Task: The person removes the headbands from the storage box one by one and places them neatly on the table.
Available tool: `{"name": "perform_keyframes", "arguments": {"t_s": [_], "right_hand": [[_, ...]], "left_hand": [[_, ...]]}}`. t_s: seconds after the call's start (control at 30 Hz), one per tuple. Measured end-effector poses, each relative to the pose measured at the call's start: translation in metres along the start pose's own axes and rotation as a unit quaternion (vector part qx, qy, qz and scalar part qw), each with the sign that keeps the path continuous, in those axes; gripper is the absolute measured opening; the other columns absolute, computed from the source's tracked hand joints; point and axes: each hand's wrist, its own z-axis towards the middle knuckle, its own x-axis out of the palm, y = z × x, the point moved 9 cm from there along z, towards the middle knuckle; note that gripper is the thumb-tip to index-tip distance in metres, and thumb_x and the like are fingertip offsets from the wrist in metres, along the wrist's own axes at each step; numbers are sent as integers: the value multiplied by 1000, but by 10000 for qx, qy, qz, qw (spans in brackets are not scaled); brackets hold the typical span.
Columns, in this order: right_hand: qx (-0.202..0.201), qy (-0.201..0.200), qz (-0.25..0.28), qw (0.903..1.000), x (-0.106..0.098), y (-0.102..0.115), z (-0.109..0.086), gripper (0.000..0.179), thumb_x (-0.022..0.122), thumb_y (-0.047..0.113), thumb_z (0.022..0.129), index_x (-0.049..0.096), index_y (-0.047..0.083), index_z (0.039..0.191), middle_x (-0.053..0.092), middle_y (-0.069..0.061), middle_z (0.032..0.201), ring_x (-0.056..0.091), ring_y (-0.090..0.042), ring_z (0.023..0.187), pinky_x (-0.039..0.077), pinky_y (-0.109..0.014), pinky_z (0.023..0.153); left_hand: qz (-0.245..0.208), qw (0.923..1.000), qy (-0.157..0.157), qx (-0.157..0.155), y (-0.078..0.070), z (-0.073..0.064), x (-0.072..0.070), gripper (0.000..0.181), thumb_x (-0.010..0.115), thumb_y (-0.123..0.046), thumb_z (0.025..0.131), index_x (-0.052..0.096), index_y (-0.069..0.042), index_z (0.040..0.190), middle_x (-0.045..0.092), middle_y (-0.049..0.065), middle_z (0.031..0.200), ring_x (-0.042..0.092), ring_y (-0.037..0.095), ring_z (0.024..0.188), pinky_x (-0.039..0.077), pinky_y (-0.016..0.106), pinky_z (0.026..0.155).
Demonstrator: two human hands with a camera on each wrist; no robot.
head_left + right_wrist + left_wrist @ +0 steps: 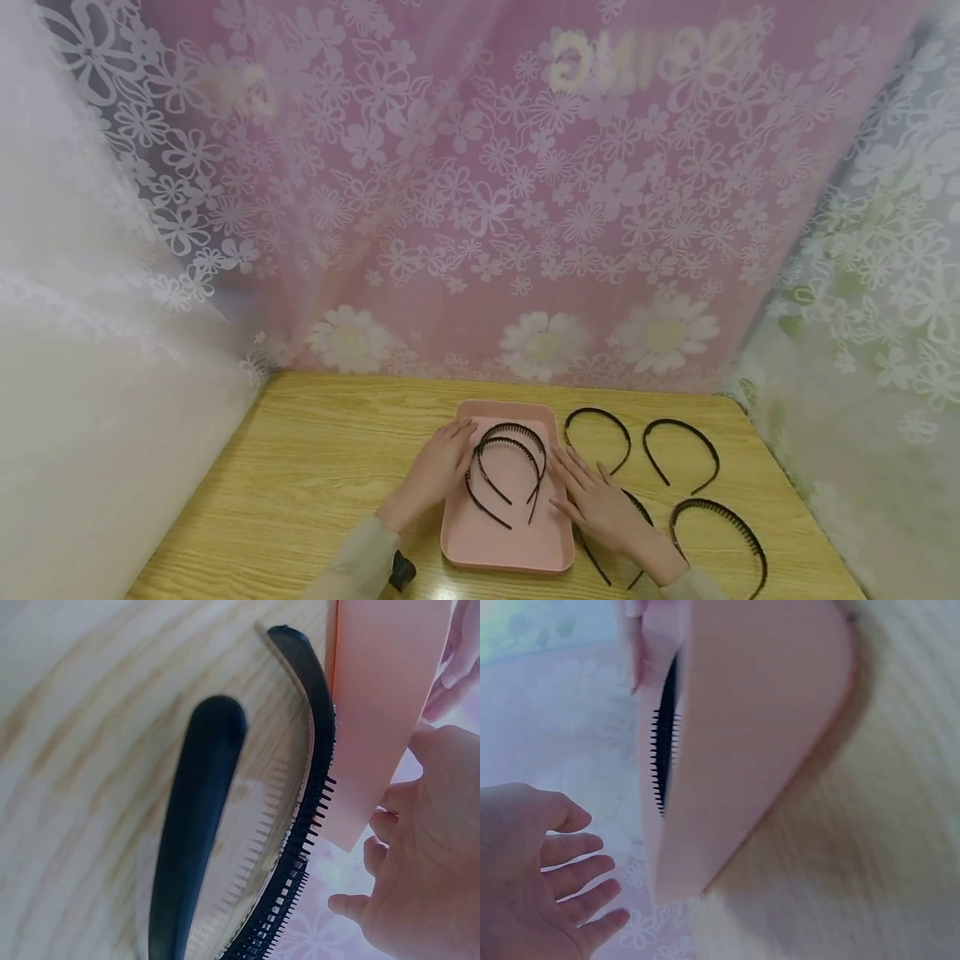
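A pink rectangular tray (pixel 510 550) lies on the table with toothed black headbands (pixel 513 426) overlapping inside it. At its left rim is my left hand (pixel 438 462), fingers extended along the edge. My right hand (pixel 600 508) lies at the opposite rim, its fingers straight and spread. Part of another black headband (pixel 640 505) is hidden beneath the right hand. In the left wrist view, the tray's wall (pixel 757 712) stands beside my left hand (pixel 525 877). The right wrist view has my right hand (pixel 435 855) near the tray wall (pixel 382 690), with a toothed headband (pixel 321 735) close by.
More black headbands lie right of the tray: one at the back (pixel 597 410), one farther right (pixel 681 422), and a toothed one (pixel 723 510) near the front. The wooden table (pixel 337 450) meets a flowered pink curtain (pixel 450 333) behind, with pale sheets at both sides.
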Motion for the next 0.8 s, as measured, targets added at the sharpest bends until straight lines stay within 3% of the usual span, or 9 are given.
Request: {"name": "perform_keyframes", "arguments": {"t_s": [0.3,0.57,0.8], "right_hand": [[-121,-195,-11,9997,-12,11,-2,64,53,42,105,35,14,159,29,-5,166,31,-34,149,31,-71,108],[94,182,10,9998,-12,12,0,65,50,44,106,37,6,157,31,-14,164,28,-37,150,27,-70,112],[-148,-134,-141,9997,-13,12,-2,63,51,43,105,39,10,157,37,-13,161,32,-33,149,31,-71,108]], "left_hand": [[-820,9952,75,-523,6,20,3,33,62,-5,100,62,4,132,68,21,124,70,32,94,58,41,75],[-408,9954,102,-855,8,29,14,24,67,0,95,68,9,117,71,23,105,70,30,82,59,36,66],[73,9944,378,-984,7,30,22,13,75,-3,90,68,5,97,65,13,78,64,21,64,53,27,56]]}}
